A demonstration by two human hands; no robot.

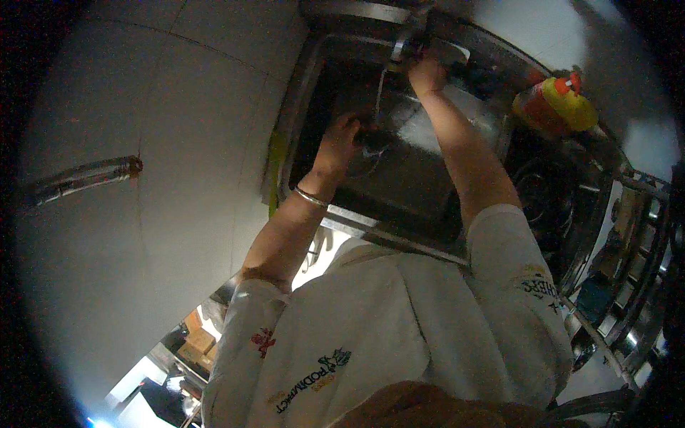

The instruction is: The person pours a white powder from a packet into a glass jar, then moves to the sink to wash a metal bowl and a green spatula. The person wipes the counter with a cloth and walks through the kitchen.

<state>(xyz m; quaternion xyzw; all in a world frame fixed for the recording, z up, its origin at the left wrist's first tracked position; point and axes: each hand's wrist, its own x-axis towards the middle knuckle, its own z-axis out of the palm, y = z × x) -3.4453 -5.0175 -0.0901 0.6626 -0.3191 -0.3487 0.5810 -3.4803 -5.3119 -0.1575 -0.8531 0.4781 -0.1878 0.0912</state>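
Observation:
Before me is a dark, dim metal sink (396,211). My left hand (342,136), with a bracelet (311,197) at the wrist, is over the left part of the basin, its fingers at a dark item (374,140) too dim to name. A thin stream of water (381,96) falls beside it from a metal faucet (398,48). My right hand (427,72) is at the far side, close by the faucet; its fingers are in shadow and what they touch cannot be told. A pale, whitish patch (423,125) shows in the basin below the right hand.
A yellow and red plastic bottle (556,104) stands right of the sink. Dark round items (535,187) lie beside my right forearm, and a metal rack (631,257) is farther right. A pale tiled wall (160,134) borders the left side. Cardboard boxes (198,342) show at lower left.

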